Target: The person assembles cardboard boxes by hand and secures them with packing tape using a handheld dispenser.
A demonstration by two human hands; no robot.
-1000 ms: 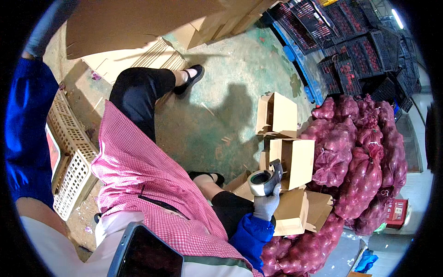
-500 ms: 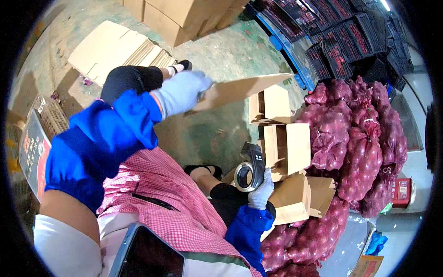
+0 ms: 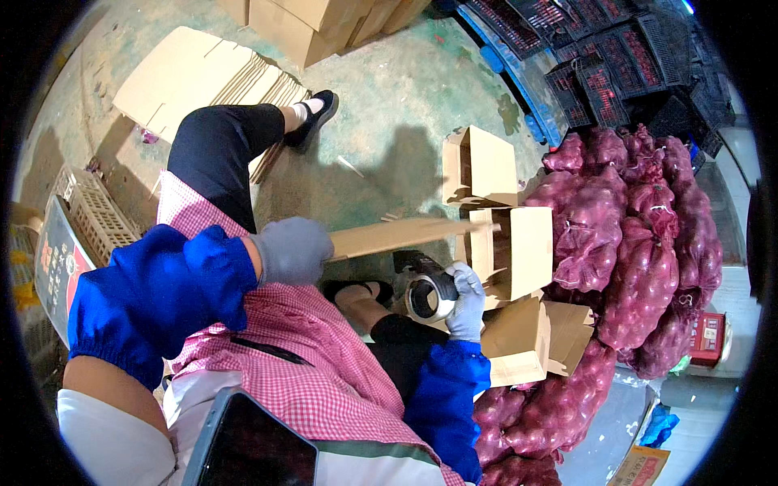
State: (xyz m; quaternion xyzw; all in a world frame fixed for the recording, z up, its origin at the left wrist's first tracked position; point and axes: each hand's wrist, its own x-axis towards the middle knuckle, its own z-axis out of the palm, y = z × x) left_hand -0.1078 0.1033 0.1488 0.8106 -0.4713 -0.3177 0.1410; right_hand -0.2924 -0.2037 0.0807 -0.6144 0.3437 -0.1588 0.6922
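Cardboard sheet [image 3: 397, 236] brought down near tape dispenser [image 3: 433, 283]

Half a second ago the left hand [image 3: 293, 251] was farther from the checked apron [image 3: 275, 340]; now it is nearer, fingers clamped on the cardboard sheet's near end. The far end overlaps the open cartons [image 3: 531, 247] in view; whether they touch cannot be told. The right hand [image 3: 466, 301] has turned the tape dispenser, its fingers wrapped round it, so cardboard and tape now sit close together.
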